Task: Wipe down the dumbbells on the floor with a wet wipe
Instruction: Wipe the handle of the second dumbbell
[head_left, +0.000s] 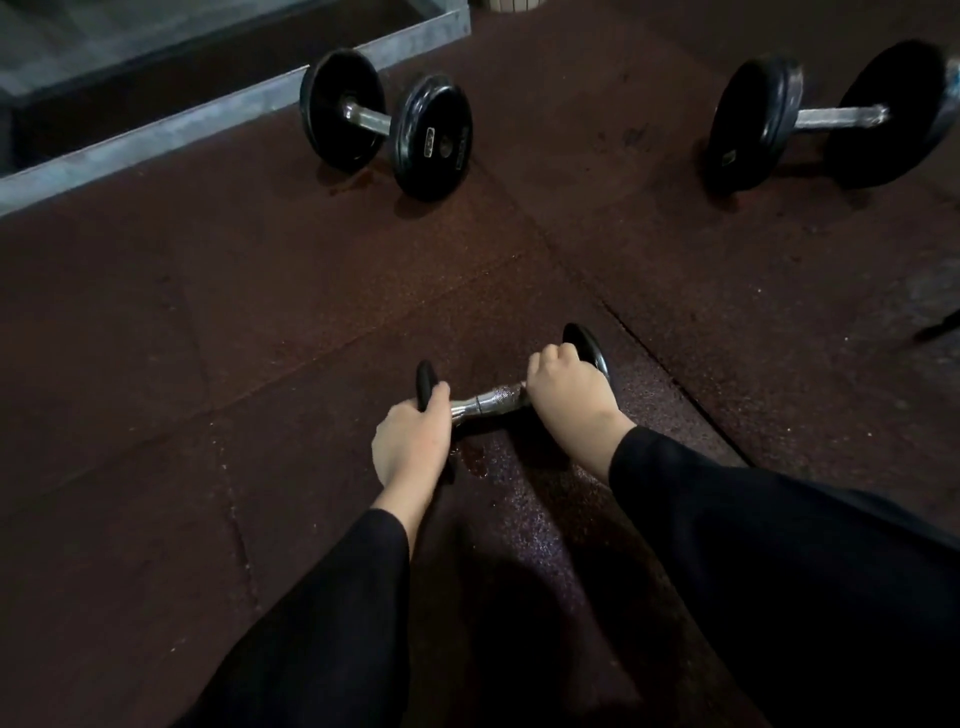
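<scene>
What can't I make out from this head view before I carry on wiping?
- Wet wipe: none visible; the right hand curled at the near dumbbell handle end could hide one.
- Near dumbbell's left plate: mostly behind the left hand.
- Far right dumbbell: blurred, cut by the right edge.
- Far left dumbbell label: too small.

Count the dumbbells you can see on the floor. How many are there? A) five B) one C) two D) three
D: one small dumbbell lies near, with the left hand on its left plate and the right hand at its right end, and two bigger ones sit farther off, the far left dumbbell and the far right dumbbell.
</scene>
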